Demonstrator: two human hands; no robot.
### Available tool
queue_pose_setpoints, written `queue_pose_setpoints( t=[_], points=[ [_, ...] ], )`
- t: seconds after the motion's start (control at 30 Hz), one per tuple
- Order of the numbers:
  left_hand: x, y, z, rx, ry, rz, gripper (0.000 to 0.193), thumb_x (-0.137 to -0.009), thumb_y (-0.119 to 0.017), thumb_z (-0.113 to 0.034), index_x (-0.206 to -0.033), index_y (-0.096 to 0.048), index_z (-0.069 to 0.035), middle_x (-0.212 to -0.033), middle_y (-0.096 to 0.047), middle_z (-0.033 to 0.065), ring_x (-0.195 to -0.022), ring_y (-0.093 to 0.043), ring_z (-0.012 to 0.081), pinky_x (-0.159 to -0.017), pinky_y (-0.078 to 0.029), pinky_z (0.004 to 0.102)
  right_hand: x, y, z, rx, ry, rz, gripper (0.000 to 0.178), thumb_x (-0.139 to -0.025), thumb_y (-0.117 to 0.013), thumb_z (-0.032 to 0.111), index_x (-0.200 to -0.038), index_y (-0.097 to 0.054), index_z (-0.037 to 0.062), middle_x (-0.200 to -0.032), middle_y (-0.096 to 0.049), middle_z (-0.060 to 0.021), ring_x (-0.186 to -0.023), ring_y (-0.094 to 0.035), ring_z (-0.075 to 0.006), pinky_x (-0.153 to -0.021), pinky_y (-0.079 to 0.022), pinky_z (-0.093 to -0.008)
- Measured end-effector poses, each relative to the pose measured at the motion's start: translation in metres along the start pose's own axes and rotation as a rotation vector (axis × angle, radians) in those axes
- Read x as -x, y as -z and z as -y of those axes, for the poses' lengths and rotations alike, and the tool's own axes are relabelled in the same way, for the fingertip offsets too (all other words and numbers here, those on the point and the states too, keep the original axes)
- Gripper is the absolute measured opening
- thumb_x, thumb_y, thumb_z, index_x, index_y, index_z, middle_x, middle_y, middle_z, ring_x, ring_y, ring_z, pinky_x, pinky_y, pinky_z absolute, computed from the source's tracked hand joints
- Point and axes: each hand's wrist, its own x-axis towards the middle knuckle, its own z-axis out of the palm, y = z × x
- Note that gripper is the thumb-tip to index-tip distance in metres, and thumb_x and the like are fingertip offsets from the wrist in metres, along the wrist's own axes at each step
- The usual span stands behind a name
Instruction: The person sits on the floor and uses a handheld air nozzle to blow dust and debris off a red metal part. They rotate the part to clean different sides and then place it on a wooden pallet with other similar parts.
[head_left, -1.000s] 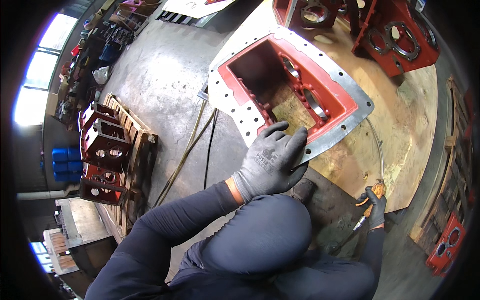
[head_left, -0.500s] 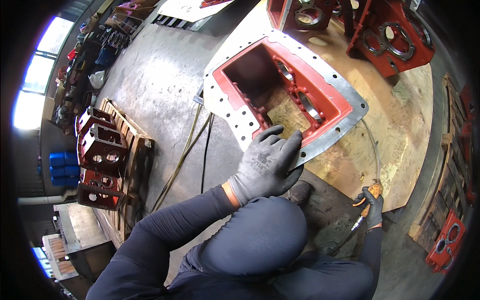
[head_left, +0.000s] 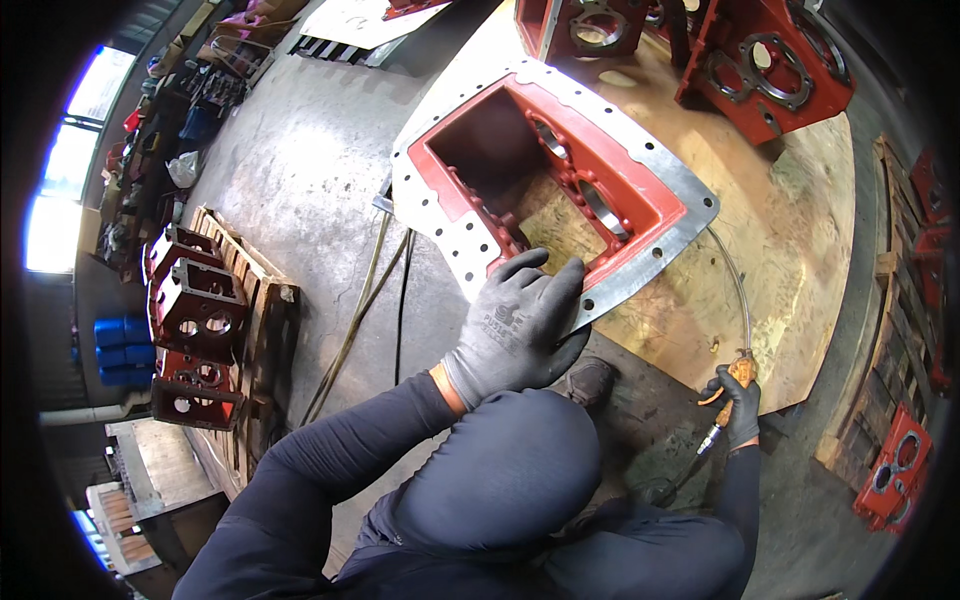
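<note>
red housing (head_left: 560, 190) | open side up | long axis upper-left to lower-right | left hand (head_left: 515, 330) on flange

Machine workshop; red cast housings (head_left: 200, 310) on pallets; concrete floor (head_left: 290, 170)

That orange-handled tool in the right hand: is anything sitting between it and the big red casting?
Nothing visible blocks it. The right hand grips the orange-handled tool beside the wooden board's edge; only bare board and the tool's thin curved tube lie between it and the red casting. The left hand rests on the casting's near flange, off to the side.
</note>
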Motion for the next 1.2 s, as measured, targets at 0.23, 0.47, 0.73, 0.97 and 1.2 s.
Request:
queue_pose_setpoints(
  t=[0.23,0.47,0.73,0.97,1.2],
  points=[
    [-0.002,0.002,-0.004,0.001,-0.031,0.000,0.069,-0.074,-0.085,-0.017,-0.137,-0.062,-0.003,-0.110,-0.073,0.0160,-0.116,-0.067,0.0411,-0.106,-0.051,0.0488,-0.009,0.015,-0.012,-0.070,-0.012,0.054,0.026,-0.096,-0.075,0.016,-0.113,-0.066,-0.0011,-0.084,-0.070,-0.0133,-0.073,-0.073,-0.0276,-0.069,-0.064,-0.0423],
    [-0.002,0.000,-0.009,0.004,-0.004,0.013,0.064,-0.074,-0.081,-0.014,-0.135,-0.065,-0.004,-0.102,-0.073,0.0163,-0.116,-0.066,0.0425,-0.105,-0.050,0.0497,-0.008,0.014,-0.008,-0.105,-0.051,0.061,0.025,-0.094,-0.076,0.015,-0.106,-0.066,-0.0047,-0.085,-0.072,-0.0175,-0.074,-0.075,-0.0322,-0.068,-0.066,-0.0471],
    [-0.002,-0.003,-0.008,-0.054,-0.083,-0.024,0.058,-0.081,-0.079,-0.018,-0.134,-0.059,-0.002,-0.091,-0.071,0.0129,-0.102,-0.069,0.0370,-0.111,-0.046,0.0471,-0.009,0.016,-0.009,-0.117,-0.026,0.093,0.026,-0.095,-0.075,0.014,-0.110,-0.065,-0.0043,-0.087,-0.072,-0.0183,-0.075,-0.075,-0.0335,-0.068,-0.066,-0.0501],
    [0.001,-0.010,-0.002,-0.085,-0.157,-0.074,0.059,-0.084,-0.078,-0.021,-0.137,-0.058,-0.001,-0.097,-0.069,0.0166,-0.107,-0.066,0.0401,-0.108,-0.047,0.0482,-0.031,0.032,-0.038,-0.139,0.078,0.167,0.019,-0.097,-0.073,0.009,-0.107,-0.065,-0.0053,-0.084,-0.072,-0.0170,-0.076,-0.076,-0.0330,-0.070,-0.065,-0.0495],
    [0.000,-0.005,-0.009,-0.121,-0.128,-0.044,0.050,-0.085,-0.076,-0.022,-0.129,-0.061,-0.004,-0.090,-0.070,0.0123,-0.107,-0.066,0.0381,-0.104,-0.046,0.0474,-0.015,0.017,-0.016,-0.150,0.052,0.124,0.020,-0.096,-0.073,0.006,-0.106,-0.063,-0.0090,-0.087,-0.072,-0.0206,-0.076,-0.076,-0.0373,-0.068,-0.067,-0.0555]
  ],
)
